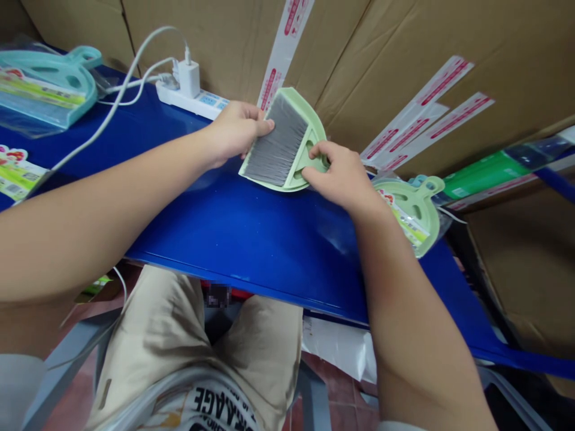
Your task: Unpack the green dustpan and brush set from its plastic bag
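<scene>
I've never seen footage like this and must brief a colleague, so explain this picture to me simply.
There is no robot here: these are a person's two bare hands. The single picture comes from a camera worn on the head, looking forward and down, so the lap shows below. The left hand grips one edge of a pale green brush-and-dustpan set with gray bristles; the right hand holds its handle end. On the blue table lie a wrapped light-blue dustpan and a power strip to the left, and another green dustpan to the right.
</scene>
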Available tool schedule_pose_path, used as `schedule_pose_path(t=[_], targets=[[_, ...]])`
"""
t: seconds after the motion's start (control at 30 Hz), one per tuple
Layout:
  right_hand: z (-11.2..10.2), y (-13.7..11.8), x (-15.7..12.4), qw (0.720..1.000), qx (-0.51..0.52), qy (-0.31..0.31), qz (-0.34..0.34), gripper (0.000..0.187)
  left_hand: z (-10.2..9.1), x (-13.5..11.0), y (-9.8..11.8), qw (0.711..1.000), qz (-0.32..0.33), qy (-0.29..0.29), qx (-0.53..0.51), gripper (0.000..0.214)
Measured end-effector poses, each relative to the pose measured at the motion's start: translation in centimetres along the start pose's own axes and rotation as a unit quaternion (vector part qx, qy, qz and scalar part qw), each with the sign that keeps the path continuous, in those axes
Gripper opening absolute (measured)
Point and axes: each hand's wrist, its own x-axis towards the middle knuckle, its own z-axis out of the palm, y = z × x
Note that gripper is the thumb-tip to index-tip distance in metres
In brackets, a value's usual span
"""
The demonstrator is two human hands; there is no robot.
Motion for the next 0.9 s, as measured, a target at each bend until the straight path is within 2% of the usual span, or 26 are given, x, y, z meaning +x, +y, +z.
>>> schedule_pose_path(t=[0.13,0.23,0.3,0.37,0.43,0.47,0.57,0.67,0.77,0.9], targets=[[0.3,0.9,0.4,0.999,0.0,0.046,-0.003,0.025,-0.9,0.7,-0.2,1.0,0.008,0.009,-0.013,0.04],[1.0,2.4,1.4,0.994,0.062,0.091,-0.015,0.024,-1.8,1.5,-0.8,0.999,0.015,-0.008,-0.028,0.043],[1.6,3.3,2.1,0.982,0.15,0.113,-0.025,0.028,-2.0,1.7,-1.2,0.997,0.02,-0.066,-0.021,0.03],[2.1,3.5,2.6,0.958,0.258,0.119,-0.026,0.034,-1.5,1.5,-1.6,0.988,0.031,-0.15,-0.002,0.013],[2.6,2.9,2.5,0.929,0.355,0.106,-0.016,0.038,-0.7,1.1,-1.9,0.973,0.07,-0.216,0.034,0.018],[2.8,2.4,2.3,0.914,0.394,0.096,-0.009,0.04,-0.1,0.8,-2.1,0.966,0.102,-0.23,0.061,0.022],[3.3,0.6,1.3,0.878,0.476,0.057,0.006,0.043,1.2,0.4,-2.7,0.945,0.213,-0.192,0.154,0.033],[3.7,-0.5,0.5,0.862,0.506,0.033,0.024,0.042,1.6,0.3,-3.3,0.917,0.296,-0.146,0.224,0.035],[4.0,-0.7,0.3,0.865,0.498,0.024,0.051,0.041,1.4,0.3,-3.6,0.897,0.331,-0.125,0.265,0.035],[3.9,-0.8,0.1,0.859,0.507,0.014,0.063,0.039,1.5,0.0,-3.7,0.888,0.351,-0.115,0.273,0.034]])
